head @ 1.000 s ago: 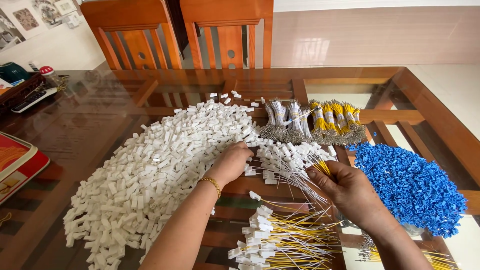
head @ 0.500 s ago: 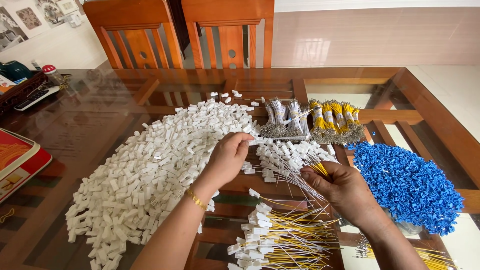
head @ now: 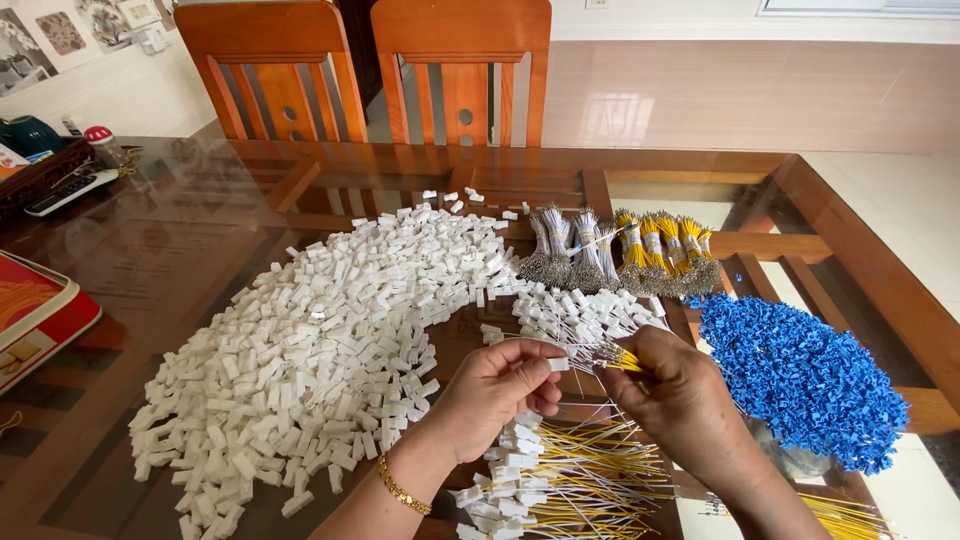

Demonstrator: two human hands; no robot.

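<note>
- White connector housing [head: 558, 364]: one small block pinched in the fingertips of the left hand [head: 492, 392], held just beside the wire ends, above the table [head: 150, 270]. The grip is clenched on it; a gold bracelet [head: 403, 490] sits on that wrist.
- Right hand [head: 680, 400]: closed around one fanned bunch of yellow wires [head: 600, 352]. The metal tips point toward the housing.
- Risk, judged: the housing is small and held by its edges only, so a slip could drop it among the finished pieces below. A tip meeting the housing askew could bend rather than seat. Loose tips in the fan could snag one another.
- Finished wires [head: 560, 485]: one loose pile nearest the viewer, yellow leads with white housings fitted; too many to count.
- White housings [head: 310, 370]: one broad heap left of the hands, hundreds at a guess. A sweep of the left forearm could scatter it.
- Blue housings [head: 800, 375]: one heap to the right, near the table's edge, where pieces could roll off.
- Bundled wires [head: 625, 250]: about seven tied bundles, roughly three grey and four yellow, standing beyond the hands.
- Red tin [head: 35, 315]: one, at the left edge.
- Remote control [head: 68, 192]: one, far left.
- Wooden chairs [head: 370, 70]: two, beyond the table.
</note>
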